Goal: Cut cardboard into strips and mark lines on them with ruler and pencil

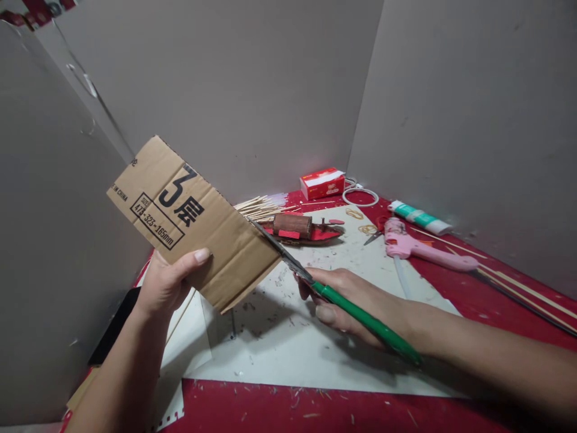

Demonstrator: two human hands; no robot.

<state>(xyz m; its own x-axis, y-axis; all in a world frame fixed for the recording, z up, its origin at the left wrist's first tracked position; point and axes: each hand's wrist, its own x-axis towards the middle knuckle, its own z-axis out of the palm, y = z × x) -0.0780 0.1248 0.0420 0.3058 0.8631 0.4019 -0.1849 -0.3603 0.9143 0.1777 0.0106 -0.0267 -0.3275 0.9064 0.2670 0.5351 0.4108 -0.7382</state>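
Observation:
A tilted piece of printed cardboard (220, 246) is raised above the table. Along its lower left edge my left hand (174, 276) grips it, thumb on the printed face and the other fingers hidden behind. Green-handled scissors (360, 313) are in my right hand (356, 300), whose fingers wrap round the handle. Their blades lie at the cardboard's right edge, pointing up and to the left. Behind the cardboard and blades sits a small model boat (293, 228) with a brown cabin and red deck.
White paper (279, 355) with scraps covers part of the red tabletop (252, 409). A pink glue gun (419, 249), a green-and-white tube (419, 216) and a tissue pack (322, 183) lie at the right and back. Thin wooden sticks (259, 207) are heaped behind. Grey walls enclose the table.

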